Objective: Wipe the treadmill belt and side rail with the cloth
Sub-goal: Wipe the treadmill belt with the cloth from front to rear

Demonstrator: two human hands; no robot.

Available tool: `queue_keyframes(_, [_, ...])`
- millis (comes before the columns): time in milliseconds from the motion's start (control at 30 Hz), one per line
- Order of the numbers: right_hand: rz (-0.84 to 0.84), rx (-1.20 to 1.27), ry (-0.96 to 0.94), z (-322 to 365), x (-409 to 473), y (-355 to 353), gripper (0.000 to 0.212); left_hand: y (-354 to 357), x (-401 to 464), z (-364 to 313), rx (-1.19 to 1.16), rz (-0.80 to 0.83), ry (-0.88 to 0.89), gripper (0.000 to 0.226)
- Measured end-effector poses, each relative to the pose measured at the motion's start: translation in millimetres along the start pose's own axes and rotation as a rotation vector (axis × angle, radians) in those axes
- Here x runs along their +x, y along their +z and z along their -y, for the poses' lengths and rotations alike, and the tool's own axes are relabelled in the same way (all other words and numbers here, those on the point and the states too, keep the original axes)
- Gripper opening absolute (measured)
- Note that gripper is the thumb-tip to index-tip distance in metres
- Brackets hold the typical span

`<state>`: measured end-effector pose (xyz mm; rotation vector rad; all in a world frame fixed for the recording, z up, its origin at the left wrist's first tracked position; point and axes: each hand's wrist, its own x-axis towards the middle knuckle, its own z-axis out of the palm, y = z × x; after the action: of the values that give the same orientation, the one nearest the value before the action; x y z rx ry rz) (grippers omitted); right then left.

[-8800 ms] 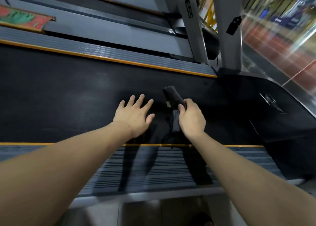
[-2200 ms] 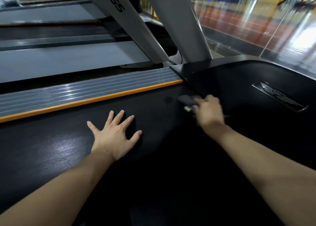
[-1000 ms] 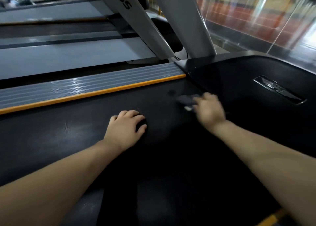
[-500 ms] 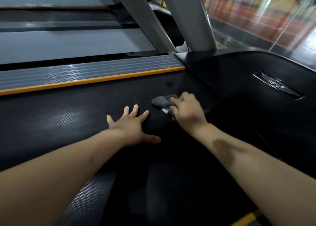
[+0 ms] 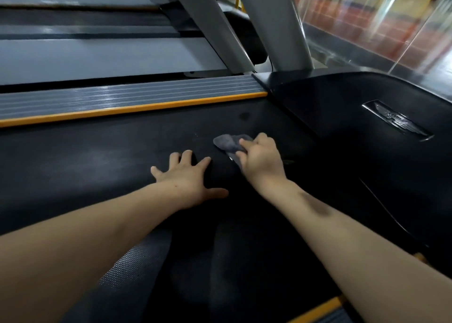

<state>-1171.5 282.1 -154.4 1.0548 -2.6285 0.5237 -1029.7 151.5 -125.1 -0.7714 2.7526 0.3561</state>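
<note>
The black treadmill belt point(image 5: 85, 161) fills the middle of the view. My right hand point(image 5: 260, 159) is shut on a dark grey cloth point(image 5: 228, 143) and presses it flat on the belt near the front end. Part of the cloth sticks out beyond my fingers to the left. My left hand point(image 5: 188, 179) lies palm down on the belt just left of it, fingers spread, holding nothing. The far side rail point(image 5: 122, 97) is ribbed grey with an orange strip along the belt. A piece of the near rail's orange strip point(image 5: 315, 309) shows at the bottom right.
The glossy black motor cover point(image 5: 367, 127) with a metal winged badge point(image 5: 396, 121) rises right of the belt. Two grey uprights point(image 5: 274, 24) stand behind it. Another treadmill's deck point(image 5: 97, 56) lies beyond the far rail. A glass wall point(image 5: 391, 29) is at the upper right.
My right hand has slid the cloth leftward along the belt, away from the motor cover, over the last second. My left hand has gone from curled to flat and spread.
</note>
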Motion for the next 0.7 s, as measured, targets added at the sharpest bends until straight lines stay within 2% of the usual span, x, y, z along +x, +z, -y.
queue_keyframes(67, [0.005, -0.065, 0.010, -24.2, 4.9, -9.7, 0.034, -1.2, -6.8, 7.7, -0.036, 0.099, 0.026, 0.123])
queue_keyframes(133, [-0.055, -0.158, 0.120, -70.6, 15.2, -21.9, 0.039, -0.9, -9.8, 14.0, -0.045, 0.164, 0.048, 0.131])
queue_keyframes(233, [-0.065, -0.263, 0.320, -122.6, 10.8, -38.9, 0.033, 4.8, -6.1, 11.1, -0.032, 0.144, 0.056, 0.131])
queue_keyframes(333, [-0.092, -0.202, 0.376, -95.6, 1.8, -34.4, 0.032, 5.6, -6.9, 8.6, -0.030, 0.144, 0.051, 0.131])
queue_keyframes(400, [-0.079, -0.135, 0.322, -52.4, -8.6, -24.9, 0.030, 5.6, -6.6, 9.0, -0.033, 0.151, 0.050, 0.131])
queue_keyframes(533, [-0.043, 0.000, 0.001, 9.9, -41.0, -13.6, 0.031, 6.4, -7.3, 8.8, -0.035, 0.126, 0.050, 0.129])
queue_keyframes(600, [-0.011, -0.013, -0.093, -2.3, -38.1, -20.2, 0.033, 6.6, -7.5, 9.0, -0.033, 0.126, 0.053, 0.129])
queue_keyframes(700, [-0.064, -0.229, 0.055, -77.3, -11.3, -30.5, 0.035, 5.0, -7.6, 9.3, -0.029, 0.133, 0.053, 0.130])
